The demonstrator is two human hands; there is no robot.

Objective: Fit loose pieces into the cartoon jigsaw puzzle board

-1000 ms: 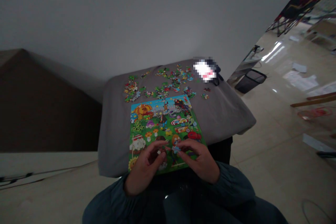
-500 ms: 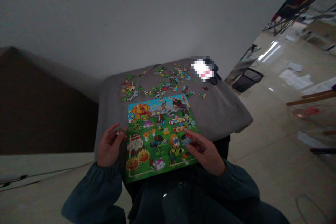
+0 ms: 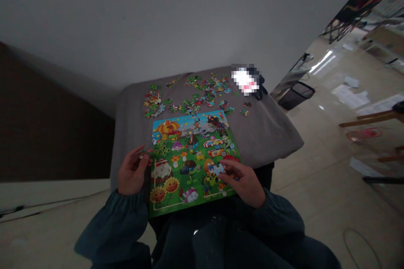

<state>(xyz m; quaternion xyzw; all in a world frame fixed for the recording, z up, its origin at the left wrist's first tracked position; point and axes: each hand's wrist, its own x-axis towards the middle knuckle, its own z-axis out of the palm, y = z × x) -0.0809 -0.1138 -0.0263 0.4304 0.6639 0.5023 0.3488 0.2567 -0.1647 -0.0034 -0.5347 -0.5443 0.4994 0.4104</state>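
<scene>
From the head view, the right hand (image 3: pixel 244 180) pinches a pale-blue jigsaw piece (image 3: pixel 217 170) over the printed puzzle board (image 3: pixel 186 183), toward its four o'clock. At nine o'clock, the left hand (image 3: pixel 131 173) seemingly pinches a small piece (image 3: pixel 144 154). Many loose pieces (image 3: pixel 206 101) are left off, at twelve.

Right hand (image 3: pixel 244 182) holds a pale piece (image 3: pixel 219 170) over the picture board (image 3: pixel 192 181), left hand (image 3: pixel 132 172) a small piece (image 3: pixel 145 153) beside it; loose jigsaw pieces (image 3: pixel 206 97) lie beyond on grey bench (image 3: pixel 261 134).
</scene>
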